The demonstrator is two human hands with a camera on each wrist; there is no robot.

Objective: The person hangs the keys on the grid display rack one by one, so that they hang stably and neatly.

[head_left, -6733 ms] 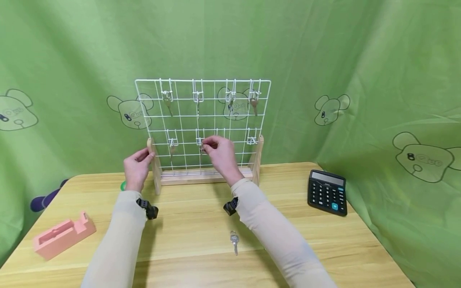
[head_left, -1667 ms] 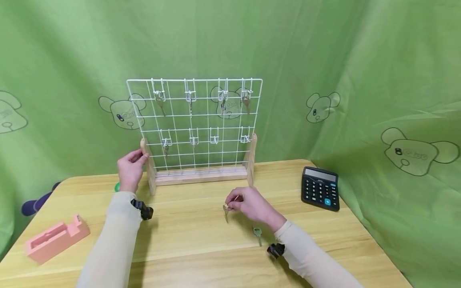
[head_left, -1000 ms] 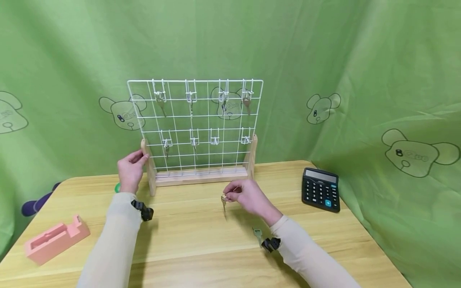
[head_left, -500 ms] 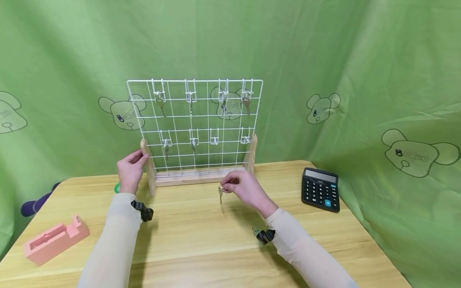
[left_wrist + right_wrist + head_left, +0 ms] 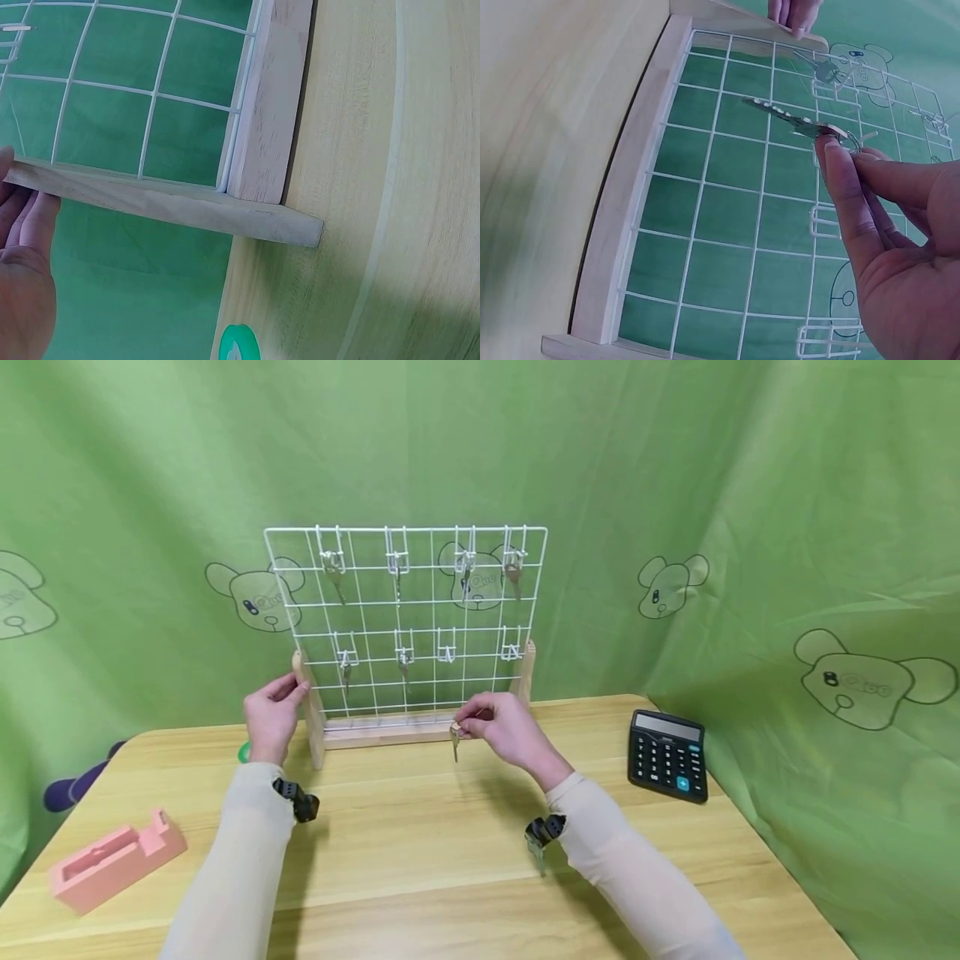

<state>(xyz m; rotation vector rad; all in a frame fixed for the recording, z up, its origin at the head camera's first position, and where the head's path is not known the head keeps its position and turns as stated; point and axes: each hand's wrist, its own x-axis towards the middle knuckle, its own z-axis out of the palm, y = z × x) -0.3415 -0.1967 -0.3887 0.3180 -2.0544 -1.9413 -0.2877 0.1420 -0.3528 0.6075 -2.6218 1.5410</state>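
Note:
My right hand [image 5: 504,728] pinches a small metal key [image 5: 799,124] by its ring between thumb and fingers, its blade hanging down in front of the rack's base. A white wire grid rack [image 5: 405,528] stands on wooden supports at the back of the table. Keys hang from every top-row hook; in the lower row, keys hang from the two left hooks and the two right hooks hold none. My left hand [image 5: 272,714] grips the rack's left wooden upright [image 5: 150,199]. A greenish key [image 5: 538,860] lies on the table, partly hidden behind the right wrist camera.
A black calculator [image 5: 667,756] lies at the table's right. At the left is a pink tape dispenser [image 5: 116,868]. A green ring-like item [image 5: 238,343] sits beside the rack's left foot. A purple object [image 5: 78,787] shows past the left edge. Green curtains [image 5: 615,460] surround the table.
Earlier, my right hand was at the second lower hook, where a key now hangs. It then took another key from the table and has moved it forward, toward the rack. My left hand stays put.

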